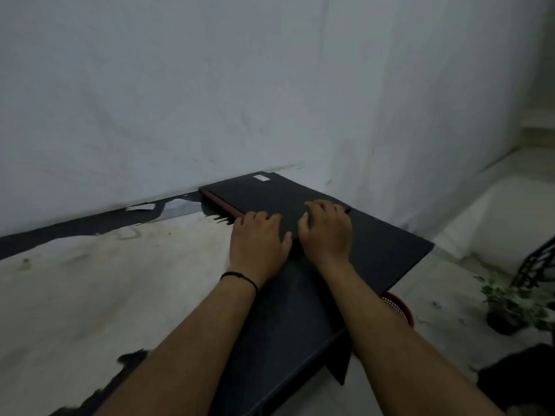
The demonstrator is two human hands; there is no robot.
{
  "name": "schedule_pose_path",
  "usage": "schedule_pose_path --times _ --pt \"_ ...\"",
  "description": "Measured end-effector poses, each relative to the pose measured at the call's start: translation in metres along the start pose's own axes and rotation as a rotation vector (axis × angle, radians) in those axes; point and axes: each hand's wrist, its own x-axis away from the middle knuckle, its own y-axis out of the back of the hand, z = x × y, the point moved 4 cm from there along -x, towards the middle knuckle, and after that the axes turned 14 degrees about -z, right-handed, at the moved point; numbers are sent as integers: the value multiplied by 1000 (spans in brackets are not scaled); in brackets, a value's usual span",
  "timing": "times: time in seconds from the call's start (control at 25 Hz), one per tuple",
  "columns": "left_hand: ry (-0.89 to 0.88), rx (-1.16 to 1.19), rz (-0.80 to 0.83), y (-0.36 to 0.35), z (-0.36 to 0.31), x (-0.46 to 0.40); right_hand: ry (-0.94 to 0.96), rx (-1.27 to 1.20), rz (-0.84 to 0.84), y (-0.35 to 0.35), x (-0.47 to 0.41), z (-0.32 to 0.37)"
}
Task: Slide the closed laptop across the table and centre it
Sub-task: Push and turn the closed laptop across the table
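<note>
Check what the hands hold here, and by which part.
Both hands, left and right, rest on the closed laptop at its near edge, fingers over the lid; nothing is lifted.

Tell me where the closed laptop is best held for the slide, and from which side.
Hold the laptop at its near long edge, coming from the person's side. It lies flat and shut at the table's far right corner by the wall, so only that edge and the lid are reachable. Left hand and right hand already rest there.
</note>
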Motion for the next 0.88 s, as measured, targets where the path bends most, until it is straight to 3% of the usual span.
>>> schedule_pose_path --times 0.32,0.64,0.88 --pt "-24 -26 93 -78 -28 -23 -538 -25 369 -54 -19 -81" --pt "-14 -50 59 -94 -25 -18 -580 114 371 -76 -37 -96" --pt "-48 -45 117 -83 -21 -15 -573 30 377 -59 -31 -97"
